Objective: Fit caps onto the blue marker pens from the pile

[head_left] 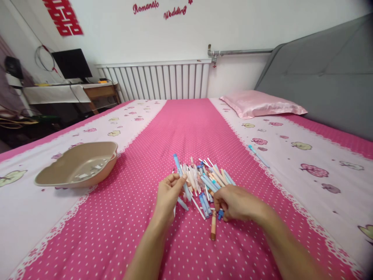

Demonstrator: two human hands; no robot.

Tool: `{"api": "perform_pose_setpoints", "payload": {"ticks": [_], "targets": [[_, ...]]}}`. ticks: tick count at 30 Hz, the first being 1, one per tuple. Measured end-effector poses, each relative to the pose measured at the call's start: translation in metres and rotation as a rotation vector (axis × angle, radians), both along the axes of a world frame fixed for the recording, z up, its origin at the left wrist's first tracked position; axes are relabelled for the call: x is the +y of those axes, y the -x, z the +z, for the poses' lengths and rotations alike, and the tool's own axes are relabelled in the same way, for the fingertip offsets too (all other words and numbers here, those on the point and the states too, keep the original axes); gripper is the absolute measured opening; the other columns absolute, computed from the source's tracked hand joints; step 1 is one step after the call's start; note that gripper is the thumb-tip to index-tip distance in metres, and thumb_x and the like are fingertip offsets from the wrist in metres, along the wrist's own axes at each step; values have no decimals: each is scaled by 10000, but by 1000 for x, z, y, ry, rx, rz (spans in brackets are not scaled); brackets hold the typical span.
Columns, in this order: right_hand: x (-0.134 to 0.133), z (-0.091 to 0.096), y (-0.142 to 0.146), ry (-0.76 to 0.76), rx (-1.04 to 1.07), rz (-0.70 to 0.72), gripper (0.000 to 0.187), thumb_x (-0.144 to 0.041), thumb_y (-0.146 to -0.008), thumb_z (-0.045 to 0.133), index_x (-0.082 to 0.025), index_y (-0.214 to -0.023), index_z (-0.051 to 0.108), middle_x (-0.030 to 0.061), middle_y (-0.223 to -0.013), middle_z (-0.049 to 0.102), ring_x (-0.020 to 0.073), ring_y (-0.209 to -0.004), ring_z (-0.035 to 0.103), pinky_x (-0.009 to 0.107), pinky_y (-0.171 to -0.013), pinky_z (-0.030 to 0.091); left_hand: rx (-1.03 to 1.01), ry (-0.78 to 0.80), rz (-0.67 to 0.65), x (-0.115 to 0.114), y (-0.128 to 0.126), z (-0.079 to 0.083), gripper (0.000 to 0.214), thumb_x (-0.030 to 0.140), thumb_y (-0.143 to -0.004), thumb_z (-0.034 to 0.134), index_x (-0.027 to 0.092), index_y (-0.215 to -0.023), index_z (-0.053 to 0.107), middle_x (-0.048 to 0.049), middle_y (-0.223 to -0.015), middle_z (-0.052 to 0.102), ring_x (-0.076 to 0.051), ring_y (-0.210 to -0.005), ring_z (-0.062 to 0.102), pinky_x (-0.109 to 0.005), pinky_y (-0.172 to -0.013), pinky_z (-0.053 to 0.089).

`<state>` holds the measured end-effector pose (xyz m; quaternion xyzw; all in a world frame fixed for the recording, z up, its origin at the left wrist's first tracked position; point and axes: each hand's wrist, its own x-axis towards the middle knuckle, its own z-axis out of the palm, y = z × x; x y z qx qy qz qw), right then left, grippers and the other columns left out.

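Note:
A loose pile of pens and thin white sticks lies on the pink dotted bedspread. My left hand, at the left side of the pile, pinches a light blue pen with a darker blue end pointing up and away. Curled over the pile's right side is my right hand, its fingertips turned down and partly hidden; what they hold cannot be made out. Beside those fingertips lie a small blue piece and a tan pen with a brown end.
A beige basin with small pale pieces inside stands on the bed to the left. One light blue pen lies apart at the right. Farther back are a pink pillow, a grey headboard and a white radiator.

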<state>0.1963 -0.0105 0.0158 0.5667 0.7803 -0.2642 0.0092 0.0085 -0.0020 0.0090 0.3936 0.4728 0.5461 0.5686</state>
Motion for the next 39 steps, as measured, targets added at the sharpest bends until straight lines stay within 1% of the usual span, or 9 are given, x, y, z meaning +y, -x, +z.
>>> {"api": "perform_pose_setpoints", "payload": {"ticks": [4,9,13,16,21,24,27,33,39], "targets": [[-1,-9,5,-112,-54,18,276,18,-562,603,-228,-668,672,5,-677,621,152,-629,528,233,-512,250,27,-3,-24,-1,0,0,328,382,-608,739,125,-705,560,-24,-576,636,-72,-398,499,-176,-390,389],[-1,-3,0,-67,-10,25,197,-34,-556,659,-211,-637,629,-7,-661,604,140,-607,510,228,-503,247,68,-30,-52,-1,0,-1,334,409,-618,731,123,-688,572,-38,-591,639,-65,-390,477,-177,-389,372],[0,9,-9,-103,229,15,106,-108,-683,606,-206,-721,593,-17,-662,613,134,-610,549,225,-526,327,168,-76,-71,1,0,-7,338,432,-634,712,127,-701,582,-24,-566,622,-76,-387,475,-191,-402,373],[3,14,-8,-146,510,-88,107,-117,-732,543,-200,-791,577,-8,-708,648,138,-648,609,235,-586,423,334,-176,-69,3,0,-12,319,438,-668,681,134,-717,598,-21,-562,618,-95,-421,495,-198,-422,365],[6,18,-2,-331,796,-380,130,-219,-710,618,-175,-831,598,41,-777,671,170,-695,645,282,-635,506,713,-410,36,0,0,-13,211,389,-708,650,179,-692,659,-6,-557,601,-108,-498,493,-206,-498,359],[6,20,-2,-442,902,-454,181,-264,-696,646,-160,-842,621,54,-759,667,173,-674,639,298,-634,519,798,-484,74,-1,1,-11,153,357,-709,648,212,-685,690,-17,-620,643,-131,-564,516,-222,-551,368],[5,21,-2,-511,988,-464,225,-289,-716,649,-160,-901,642,56,-798,668,171,-709,637,301,-668,520,811,-506,86,-1,2,-10,113,333,-696,660,232,-693,711,-29,-673,663,-152,-620,524,-237,-594,365],[2,23,-2,-533,893,-434,246,-309,-770,609,-180,-970,670,41,-763,667,153,-644,610,273,-584,486,763,-502,95,0,2,-9,92,328,-667,687,249,-693,727,-40,-674,662,-173,-653,522,-249,-618,365],[0,25,-1,-564,806,-429,244,-311,-787,587,-186,-975,679,35,-734,665,145,-606,591,271,-566,470,806,-498,95,0,2,-10,77,307,-668,696,250,-706,732,-42,-676,661,-166,-643,523,-242,-614,362]]}}
